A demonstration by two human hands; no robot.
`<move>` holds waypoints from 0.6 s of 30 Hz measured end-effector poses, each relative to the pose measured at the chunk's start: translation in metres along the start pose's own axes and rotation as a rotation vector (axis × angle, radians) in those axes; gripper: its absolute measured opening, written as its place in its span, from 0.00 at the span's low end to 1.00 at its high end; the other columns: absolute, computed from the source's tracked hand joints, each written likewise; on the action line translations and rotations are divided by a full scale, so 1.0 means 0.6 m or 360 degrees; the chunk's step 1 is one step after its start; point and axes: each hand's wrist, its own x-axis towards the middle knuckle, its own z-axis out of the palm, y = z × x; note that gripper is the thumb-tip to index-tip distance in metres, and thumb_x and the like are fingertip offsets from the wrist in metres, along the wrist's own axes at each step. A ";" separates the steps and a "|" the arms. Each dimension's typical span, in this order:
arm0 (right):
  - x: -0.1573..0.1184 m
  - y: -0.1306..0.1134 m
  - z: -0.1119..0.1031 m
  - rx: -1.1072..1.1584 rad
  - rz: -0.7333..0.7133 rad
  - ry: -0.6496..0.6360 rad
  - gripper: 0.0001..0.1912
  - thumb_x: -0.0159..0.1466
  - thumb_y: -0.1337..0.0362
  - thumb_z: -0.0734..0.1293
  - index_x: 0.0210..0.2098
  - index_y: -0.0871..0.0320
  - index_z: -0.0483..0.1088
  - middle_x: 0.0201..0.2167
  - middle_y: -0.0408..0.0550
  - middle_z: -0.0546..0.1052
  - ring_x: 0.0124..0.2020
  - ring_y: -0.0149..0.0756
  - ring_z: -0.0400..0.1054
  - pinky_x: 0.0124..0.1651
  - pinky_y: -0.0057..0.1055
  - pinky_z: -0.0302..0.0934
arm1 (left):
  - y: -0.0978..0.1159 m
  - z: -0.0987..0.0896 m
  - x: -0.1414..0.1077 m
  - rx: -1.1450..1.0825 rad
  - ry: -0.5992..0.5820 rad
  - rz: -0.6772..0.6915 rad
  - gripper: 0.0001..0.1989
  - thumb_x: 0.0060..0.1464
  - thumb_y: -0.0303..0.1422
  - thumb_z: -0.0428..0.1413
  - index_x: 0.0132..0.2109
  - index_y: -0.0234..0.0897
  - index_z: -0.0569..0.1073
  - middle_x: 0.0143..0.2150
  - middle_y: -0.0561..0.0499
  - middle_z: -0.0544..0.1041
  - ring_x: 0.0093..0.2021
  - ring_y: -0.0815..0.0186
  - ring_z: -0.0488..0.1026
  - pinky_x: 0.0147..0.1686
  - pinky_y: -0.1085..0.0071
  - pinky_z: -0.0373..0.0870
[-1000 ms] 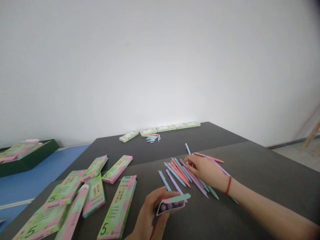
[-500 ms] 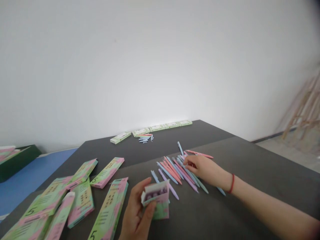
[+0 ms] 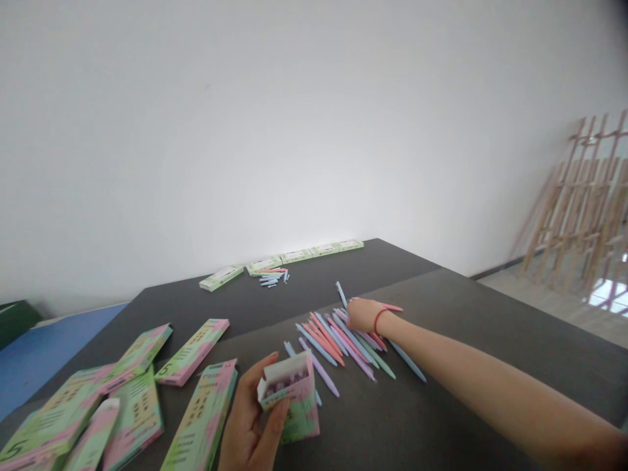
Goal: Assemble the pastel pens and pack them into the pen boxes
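Observation:
My left hand (image 3: 255, 412) grips a small pen box (image 3: 300, 409), pink and green, by its side. The box's end is open toward me, with flaps up and purplish pen ends inside. To the right, my right hand (image 3: 364, 316), with a red cord at the wrist, reaches into the far side of a loose pile of pastel pens (image 3: 338, 340). Its fingers are curled down among the pens, and whatever they hold is hidden behind the hand. The pens are blue, coral, purple and green. A blue pen (image 3: 407, 361) lies under my right forearm.
Several pink-green pen boxes (image 3: 193, 353) lie on the dark table (image 3: 417, 418) at left, some overlapping. A row of pale green boxes (image 3: 297, 256) runs along the wall, with a small heap of pens (image 3: 272, 277) before it. Wooden racks (image 3: 579, 203) stand at far right.
My right hand has moved to the far edge of the pen pile, its fingers now turned out of sight. My left hand still holds the box. The view has shifted slightly right.

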 end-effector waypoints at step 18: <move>-0.172 -0.162 -0.085 0.0365 -0.0943 0.0166 0.02 0.61 0.68 0.62 0.31 0.57 0.63 0.19 0.36 0.63 0.18 0.26 0.54 0.21 0.24 0.45 | 0.003 -0.005 0.002 0.0095 -0.0450 0.0311 0.20 0.60 0.28 0.48 0.58 0.44 0.56 0.53 0.48 0.69 0.52 0.62 0.68 0.51 0.66 0.66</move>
